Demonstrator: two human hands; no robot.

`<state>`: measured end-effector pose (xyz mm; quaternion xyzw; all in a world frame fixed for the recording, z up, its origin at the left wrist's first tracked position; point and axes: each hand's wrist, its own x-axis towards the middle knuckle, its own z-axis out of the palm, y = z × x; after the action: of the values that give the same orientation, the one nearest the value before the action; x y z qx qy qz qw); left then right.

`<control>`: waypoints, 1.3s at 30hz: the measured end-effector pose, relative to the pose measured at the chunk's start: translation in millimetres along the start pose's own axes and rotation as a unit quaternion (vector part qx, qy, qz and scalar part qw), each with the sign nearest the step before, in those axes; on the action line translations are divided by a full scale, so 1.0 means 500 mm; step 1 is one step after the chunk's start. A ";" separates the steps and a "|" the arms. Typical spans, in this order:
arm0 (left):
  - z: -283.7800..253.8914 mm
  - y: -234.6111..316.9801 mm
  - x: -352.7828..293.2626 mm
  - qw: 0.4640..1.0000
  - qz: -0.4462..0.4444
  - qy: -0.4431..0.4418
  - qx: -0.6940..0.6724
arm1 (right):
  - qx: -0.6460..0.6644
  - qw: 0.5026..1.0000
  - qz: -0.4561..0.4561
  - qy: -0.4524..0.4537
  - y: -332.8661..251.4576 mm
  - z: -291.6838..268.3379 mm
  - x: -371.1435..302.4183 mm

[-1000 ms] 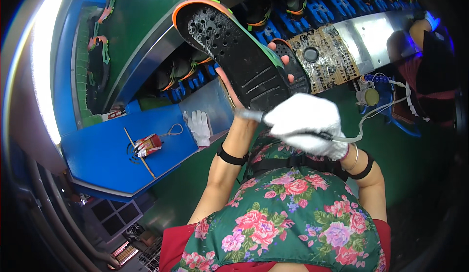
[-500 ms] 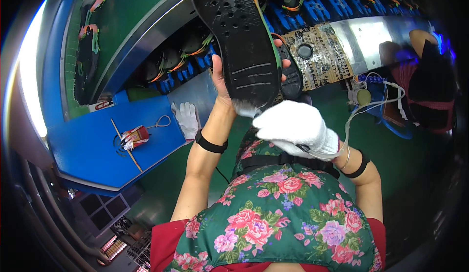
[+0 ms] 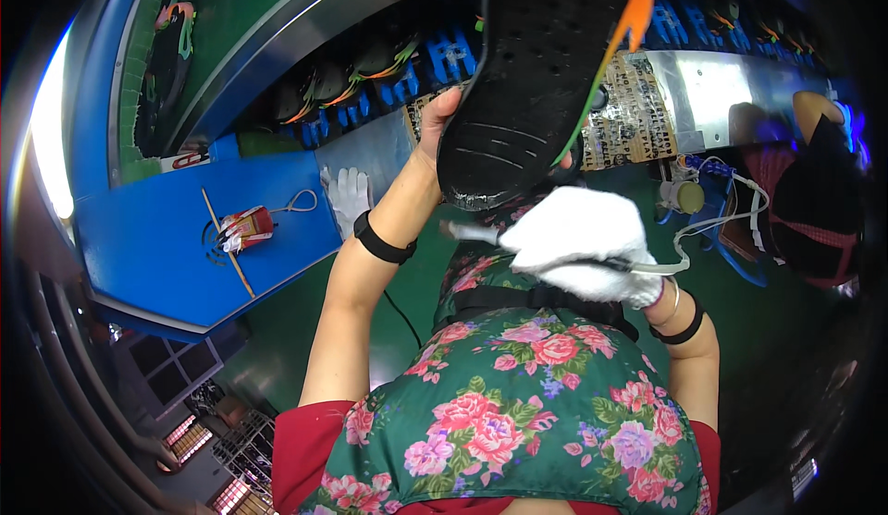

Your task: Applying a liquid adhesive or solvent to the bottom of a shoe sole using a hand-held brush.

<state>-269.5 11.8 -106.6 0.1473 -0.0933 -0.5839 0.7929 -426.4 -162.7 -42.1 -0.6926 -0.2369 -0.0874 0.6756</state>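
A black shoe sole with small holes and a few raised lines is lifted in front of me, its rim green and orange. It looks wet or glossy at the heel end. My left hand is bare and grips it, thumb along the left edge, the other fingers mostly hidden behind. Below the heel, my right hand wears a white knit glove and is closed round a thin brush. The brush tip points left, apart from the sole. A clear tube runs from the right side of the glove.
On the blue table at left lie a red container with a stick and a white glove. Shoe parts on blue holders line the far side. A cardboard-covered ledge stands behind the sole; another person is at right.
The sole has moved right and slightly up, and now leans to the right. The brush, earlier at the heel edge, has come away from it, and my gloved hand is slightly farther right.
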 end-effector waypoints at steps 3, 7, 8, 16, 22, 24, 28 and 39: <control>-0.024 0.006 -0.019 0.989 -0.016 0.131 0.066 | -0.172 0.984 -0.044 0.009 -0.016 -0.012 0.014; -0.050 0.028 -0.012 0.983 -0.045 0.133 0.117 | -0.188 0.977 -0.094 -0.038 0.009 0.005 -0.007; -0.054 0.028 -0.009 0.984 -0.040 0.121 0.127 | -0.189 0.977 -0.095 -0.039 0.007 0.001 -0.004; -0.053 0.014 -0.024 0.989 -0.042 0.116 0.086 | 0.085 0.988 0.117 0.049 0.000 0.011 -0.007; -0.001 -0.066 -0.055 0.962 0.014 0.095 -0.256 | -0.223 0.968 -0.007 0.118 0.016 -0.065 0.047; 0.011 -0.082 -0.068 0.991 0.027 0.073 -0.108 | -0.343 0.921 -0.048 0.179 0.006 -0.082 0.081; 0.038 -0.071 -0.113 0.984 0.073 0.071 -0.145 | -0.214 0.971 -0.043 0.097 -0.010 -0.055 0.090; 0.108 0.415 -0.236 0.920 0.365 -0.141 -0.009 | 0.186 0.920 0.211 0.274 0.090 -0.008 -0.011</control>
<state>-135.8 174.9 17.9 0.0125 -0.2459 -0.2696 0.9310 -410.3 -166.4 -84.5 -0.5375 0.0974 -0.0838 0.8334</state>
